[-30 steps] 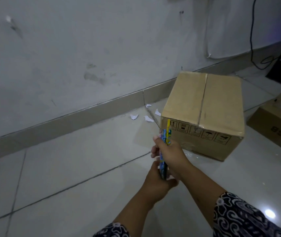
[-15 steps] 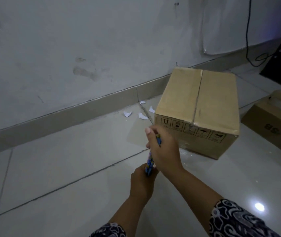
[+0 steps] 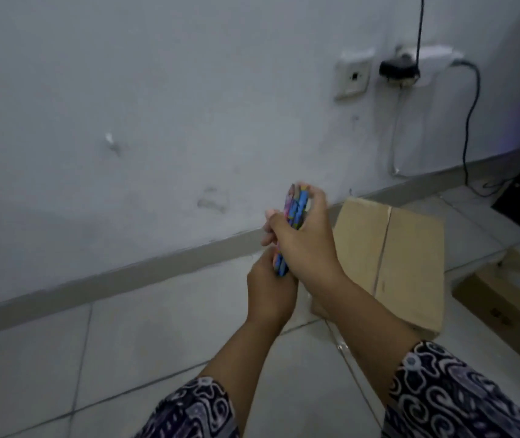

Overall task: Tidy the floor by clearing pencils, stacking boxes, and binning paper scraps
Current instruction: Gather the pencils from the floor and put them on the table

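Near the frame's centre, both hands hold one bundle of colourful blue-patterned pencils [image 3: 296, 213] upright: the right hand [image 3: 304, 245] is closed around its top, the left hand [image 3: 268, 289] grips its bottom. The closed brown cardboard box [image 3: 407, 263] stands on the floor at right.

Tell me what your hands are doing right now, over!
Left hand and right hand both shut on the pencils, bundle upright. Big box on the floor just behind. Nothing blocking the hands.

Plain home room; tiled floor [image 3: 163, 336]; wall socket [image 3: 352, 78]; cardboard boxes [image 3: 391, 260].
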